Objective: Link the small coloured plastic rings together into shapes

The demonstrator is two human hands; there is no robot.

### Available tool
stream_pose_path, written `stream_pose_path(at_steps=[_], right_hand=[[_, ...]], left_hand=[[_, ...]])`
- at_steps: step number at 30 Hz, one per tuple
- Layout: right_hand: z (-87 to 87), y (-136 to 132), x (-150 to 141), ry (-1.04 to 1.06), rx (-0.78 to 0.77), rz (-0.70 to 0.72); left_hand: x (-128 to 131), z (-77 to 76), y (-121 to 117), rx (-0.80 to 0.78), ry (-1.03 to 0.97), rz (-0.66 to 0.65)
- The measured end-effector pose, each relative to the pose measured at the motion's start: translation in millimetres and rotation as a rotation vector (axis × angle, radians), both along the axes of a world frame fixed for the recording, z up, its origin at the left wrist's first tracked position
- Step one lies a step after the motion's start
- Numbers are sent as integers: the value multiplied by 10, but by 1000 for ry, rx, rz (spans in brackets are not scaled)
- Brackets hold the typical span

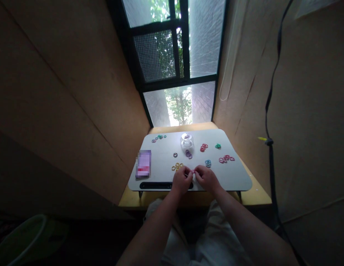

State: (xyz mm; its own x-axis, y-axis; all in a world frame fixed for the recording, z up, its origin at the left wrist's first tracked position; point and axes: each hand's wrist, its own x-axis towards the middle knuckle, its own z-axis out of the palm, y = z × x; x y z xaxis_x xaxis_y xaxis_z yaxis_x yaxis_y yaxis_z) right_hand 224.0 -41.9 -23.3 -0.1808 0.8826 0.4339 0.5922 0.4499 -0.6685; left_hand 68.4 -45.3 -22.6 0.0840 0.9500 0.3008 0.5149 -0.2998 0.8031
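Note:
My left hand (183, 180) and my right hand (207, 178) meet fingertip to fingertip near the front of a white lap table (160, 155). Pinched between them is a small pink band (193, 171), partly covered by the fingers. Just beyond my left hand lie several yellow bands (177, 166). Blue bands (207, 163) sit close past my right hand. Farther back, purple bands (188, 154) rest in front of a clear round jar (187, 142), which has something small and purplish at its top. One dark band (175, 155) lies alone left of the purple ones.
Red bands (204, 147), green bands (217, 146) and pinkish-red bands (226, 159) lie on the right. Mixed bands (160, 137) are at the back left, above a pixelated purple rectangle (144, 163). A black slot (155, 185) runs along the front edge. A dark cord (268, 99) hangs at right.

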Motion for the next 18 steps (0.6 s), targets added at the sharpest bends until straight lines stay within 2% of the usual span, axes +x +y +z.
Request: stream_pose_path(at_steps=[6, 11, 15, 18], right_hand=[[3, 7, -6, -7, -11, -1], [28, 22, -14, -16, -13, -12], [50, 42, -7, -5, -6, -20], [49, 56, 8, -5, -27, -27]], left_hand=[[-6, 5, 18, 18, -68, 11], [2, 76, 85, 12, -93, 4], [100, 238, 210, -26, -1, -79], [250, 434, 380, 33, 133, -98]])
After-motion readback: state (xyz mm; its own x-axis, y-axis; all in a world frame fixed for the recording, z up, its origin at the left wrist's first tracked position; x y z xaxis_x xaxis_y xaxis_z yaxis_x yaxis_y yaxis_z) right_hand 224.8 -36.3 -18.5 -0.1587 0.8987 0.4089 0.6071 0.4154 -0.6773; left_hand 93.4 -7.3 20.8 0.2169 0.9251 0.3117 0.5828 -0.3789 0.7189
